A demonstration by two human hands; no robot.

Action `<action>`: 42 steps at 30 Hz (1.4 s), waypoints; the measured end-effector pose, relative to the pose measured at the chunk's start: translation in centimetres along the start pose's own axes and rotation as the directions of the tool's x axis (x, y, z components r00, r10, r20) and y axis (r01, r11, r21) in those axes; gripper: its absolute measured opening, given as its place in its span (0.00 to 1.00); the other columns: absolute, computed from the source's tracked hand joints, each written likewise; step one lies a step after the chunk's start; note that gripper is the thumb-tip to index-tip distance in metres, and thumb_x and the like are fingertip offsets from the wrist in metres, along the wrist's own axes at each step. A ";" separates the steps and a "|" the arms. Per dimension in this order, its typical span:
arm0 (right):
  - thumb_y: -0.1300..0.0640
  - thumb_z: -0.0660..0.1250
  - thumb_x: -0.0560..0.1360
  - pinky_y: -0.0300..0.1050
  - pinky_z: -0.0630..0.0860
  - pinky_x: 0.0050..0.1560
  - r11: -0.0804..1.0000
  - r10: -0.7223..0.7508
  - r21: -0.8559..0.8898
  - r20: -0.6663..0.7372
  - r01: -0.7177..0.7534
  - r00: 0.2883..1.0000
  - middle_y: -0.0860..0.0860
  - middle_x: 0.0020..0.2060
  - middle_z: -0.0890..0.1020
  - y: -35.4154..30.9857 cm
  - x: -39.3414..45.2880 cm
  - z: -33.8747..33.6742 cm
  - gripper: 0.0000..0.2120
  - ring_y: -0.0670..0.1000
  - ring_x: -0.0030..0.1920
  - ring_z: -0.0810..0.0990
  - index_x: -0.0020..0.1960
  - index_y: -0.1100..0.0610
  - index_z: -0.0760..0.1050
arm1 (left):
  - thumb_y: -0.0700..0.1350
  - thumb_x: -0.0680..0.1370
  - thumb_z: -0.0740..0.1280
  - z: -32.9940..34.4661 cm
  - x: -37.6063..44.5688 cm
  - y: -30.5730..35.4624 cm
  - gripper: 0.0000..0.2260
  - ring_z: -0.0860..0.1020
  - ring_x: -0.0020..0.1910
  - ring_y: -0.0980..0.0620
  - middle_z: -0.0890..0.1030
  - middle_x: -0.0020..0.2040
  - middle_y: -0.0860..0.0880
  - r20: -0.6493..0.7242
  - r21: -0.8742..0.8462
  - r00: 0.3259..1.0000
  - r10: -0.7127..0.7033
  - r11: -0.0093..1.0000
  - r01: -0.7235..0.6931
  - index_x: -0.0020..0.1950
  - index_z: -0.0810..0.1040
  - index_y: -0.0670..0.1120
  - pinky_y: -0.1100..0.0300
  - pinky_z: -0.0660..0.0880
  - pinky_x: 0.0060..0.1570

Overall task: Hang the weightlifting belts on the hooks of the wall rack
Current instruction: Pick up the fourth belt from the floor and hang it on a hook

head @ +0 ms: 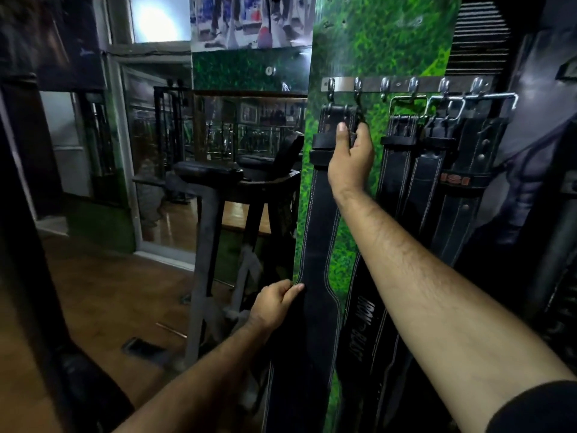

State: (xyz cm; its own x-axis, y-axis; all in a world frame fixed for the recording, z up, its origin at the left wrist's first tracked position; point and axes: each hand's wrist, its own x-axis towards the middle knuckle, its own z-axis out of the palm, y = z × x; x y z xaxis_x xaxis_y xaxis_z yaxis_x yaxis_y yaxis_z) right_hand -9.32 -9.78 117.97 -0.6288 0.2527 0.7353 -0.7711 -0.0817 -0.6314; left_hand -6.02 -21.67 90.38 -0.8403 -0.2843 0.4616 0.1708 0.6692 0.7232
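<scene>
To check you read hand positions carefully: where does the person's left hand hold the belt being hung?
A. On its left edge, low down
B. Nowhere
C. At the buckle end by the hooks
A: the left hand grips the belt low on its left edge, while the right hand holds the top.

The right hand (pixel 351 154) is being held raised toward 12 o'clock on an extended bare forearm, its fingers curled in a grip. The left hand (pixel 276 303) is being held lower, near 7 o'clock, thumb and fingers pinching.
</scene>
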 end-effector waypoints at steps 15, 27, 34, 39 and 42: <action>0.56 0.63 0.80 0.32 0.66 0.37 0.994 0.000 0.110 -0.040 0.004 0.999 0.46 0.35 0.73 -2.0 3.0 -0.2 0.08 0.37 0.32 0.72 0.42 0.56 0.70 | 0.58 0.79 0.61 -1.2 5.9 8.8 0.21 0.66 0.32 0.54 0.66 0.31 0.49 -0.179 -0.370 0.983 0.030 0.924 -0.096 0.35 0.65 0.45 0.55 0.65 0.34; 0.55 0.62 0.81 0.36 0.66 0.37 0.986 0.128 0.109 -0.024 -0.124 0.992 0.46 0.36 0.73 1.7 1.4 -0.3 0.09 0.37 0.32 0.68 0.46 0.61 0.72 | 0.57 0.78 0.67 -2.6 2.2 -0.3 0.19 0.71 0.34 0.52 0.70 0.32 0.54 0.206 0.235 0.964 -0.167 0.965 0.116 0.34 0.65 0.49 0.57 0.65 0.36; 0.55 0.63 0.81 0.43 0.70 0.42 0.976 0.112 0.183 0.024 -0.114 0.993 0.50 0.39 0.77 1.7 0.8 0.5 0.09 0.40 0.34 0.72 0.50 0.61 0.75 | 0.48 0.85 0.57 -4.8 6.5 10.6 0.20 0.63 0.25 0.63 0.67 0.25 0.59 -0.073 -0.461 0.996 -0.045 0.887 0.006 0.32 0.65 0.50 0.65 0.62 0.29; 0.57 0.59 0.83 0.29 0.69 0.44 0.950 0.164 0.237 0.174 -0.203 0.971 0.41 0.39 0.74 1.8 0.3 1.0 0.09 0.35 0.38 0.72 0.45 0.52 0.72 | 0.55 0.81 0.57 -7.7 10.9 16.9 0.18 0.69 0.34 0.59 0.73 0.33 0.56 -0.385 -0.395 0.919 0.089 0.884 -0.251 0.35 0.72 0.49 0.57 0.69 0.39; 0.56 0.57 0.84 0.23 0.68 0.46 0.946 0.171 0.238 0.207 -0.219 0.963 0.42 0.45 0.78 1.6 0.3 0.4 0.12 0.35 0.42 0.77 0.59 0.61 0.75 | 0.57 0.80 0.58 -8.7 11.9 17.9 0.21 0.68 0.32 0.56 0.71 0.31 0.52 -0.421 -0.314 0.897 0.135 0.906 -0.284 0.35 0.71 0.44 0.57 0.67 0.35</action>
State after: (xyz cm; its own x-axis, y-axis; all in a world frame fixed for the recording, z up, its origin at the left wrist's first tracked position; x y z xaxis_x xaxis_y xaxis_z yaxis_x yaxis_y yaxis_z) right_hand -10.78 -10.22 117.31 -0.7580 0.0301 0.6515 -0.6159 -0.3619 -0.6998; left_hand -8.49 -19.01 113.27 -0.5137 -0.4539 0.7281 0.5549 0.4715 0.6854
